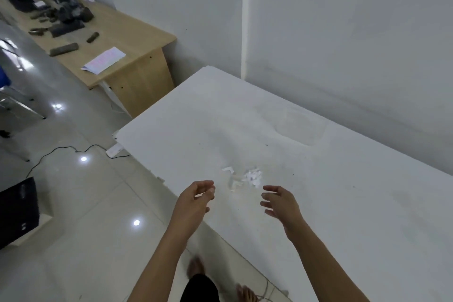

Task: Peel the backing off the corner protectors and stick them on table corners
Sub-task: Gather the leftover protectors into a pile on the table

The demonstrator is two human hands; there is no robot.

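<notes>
On the white table (318, 191) lies a small heap of white paper scraps (252, 177), with an L-shaped clear corner protector (228, 169) to its left and another (234, 185) just below. My left hand (196, 200) hovers over the table's near edge, left of the heap, fingers curled and apart; something small and pale may sit at its fingertips, too blurred to tell. To the right of the heap is my right hand (279, 202), fingers spread and holding nothing. The table's left corner (117, 133) carries something pale at its tip.
A wooden desk (137, 56) with dark gadgets and a sheet of paper stands at the back left against the wall. The glossy tiled floor (98, 203) holds a white power strip (114, 150) with a black cable and a dark box (18, 211). My bare feet (245, 293) stand by the table edge.
</notes>
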